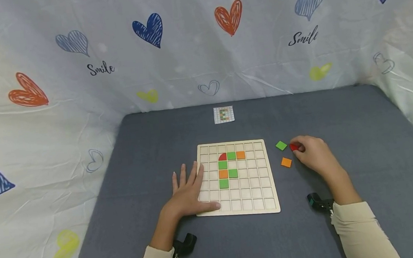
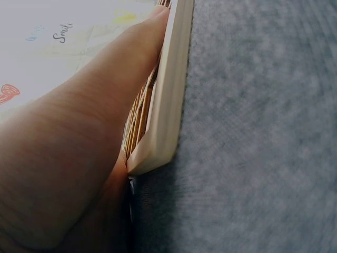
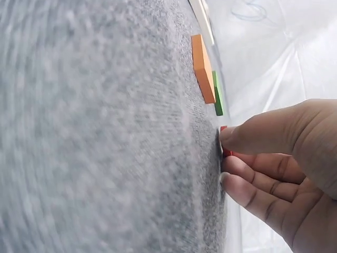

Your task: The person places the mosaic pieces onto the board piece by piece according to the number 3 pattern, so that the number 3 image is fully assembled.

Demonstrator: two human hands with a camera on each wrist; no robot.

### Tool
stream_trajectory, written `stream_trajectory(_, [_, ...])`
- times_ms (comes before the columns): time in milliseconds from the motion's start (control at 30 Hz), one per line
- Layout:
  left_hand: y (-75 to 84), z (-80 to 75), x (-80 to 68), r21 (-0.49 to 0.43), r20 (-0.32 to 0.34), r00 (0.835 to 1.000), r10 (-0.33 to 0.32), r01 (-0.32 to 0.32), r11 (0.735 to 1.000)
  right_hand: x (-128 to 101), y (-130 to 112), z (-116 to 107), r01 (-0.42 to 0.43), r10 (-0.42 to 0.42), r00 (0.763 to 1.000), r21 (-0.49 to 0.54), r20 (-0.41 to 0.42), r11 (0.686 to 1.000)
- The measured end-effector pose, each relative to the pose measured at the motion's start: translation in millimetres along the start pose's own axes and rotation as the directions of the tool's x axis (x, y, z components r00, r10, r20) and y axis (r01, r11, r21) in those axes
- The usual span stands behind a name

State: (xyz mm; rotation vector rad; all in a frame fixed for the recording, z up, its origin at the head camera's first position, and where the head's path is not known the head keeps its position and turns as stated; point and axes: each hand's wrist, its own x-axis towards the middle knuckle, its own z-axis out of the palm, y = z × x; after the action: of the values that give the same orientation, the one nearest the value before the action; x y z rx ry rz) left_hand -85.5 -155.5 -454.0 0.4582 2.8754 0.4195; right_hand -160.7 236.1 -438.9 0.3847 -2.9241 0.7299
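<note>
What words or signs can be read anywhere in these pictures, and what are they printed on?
"Smile": on the heart-print backdrop cloth, left of centre.
"Smile": on the same cloth, to the right, its last letter partly lost in a fold.
The small card shows only a coloured grid, too small to make out any writing.

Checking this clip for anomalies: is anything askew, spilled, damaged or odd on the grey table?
Nothing stands out. The wooden grid board lies flat under the left hand, its coloured tiles seated squarely. The right hand pinches a red tile beside loose green and orange square tiles.
</note>
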Motion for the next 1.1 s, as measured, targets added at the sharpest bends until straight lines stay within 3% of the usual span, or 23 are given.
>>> stream_trajectory(633, [-0.5,-0.3,-0.3,-0.002,0.006,1.000,-0.001,0.001,1.000,-11,-1,-8,0.043,-0.043,0.999,0.012,-0.001,0.999])
stream_trajectory(900, [-0.8,1.0,0.0,-0.003,-0.001,1.000,0.002,-0.002,1.000,-13,-12,-9,0.056,-0.056,0.998,0.028,0.006,0.998])
stream_trajectory(1100, [-0.7,0.3,-0.5,-0.005,0.005,1.000,0.000,0.000,1.000,-13,-23,-5,0.114,-0.115,0.993,0.062,0.005,0.991])
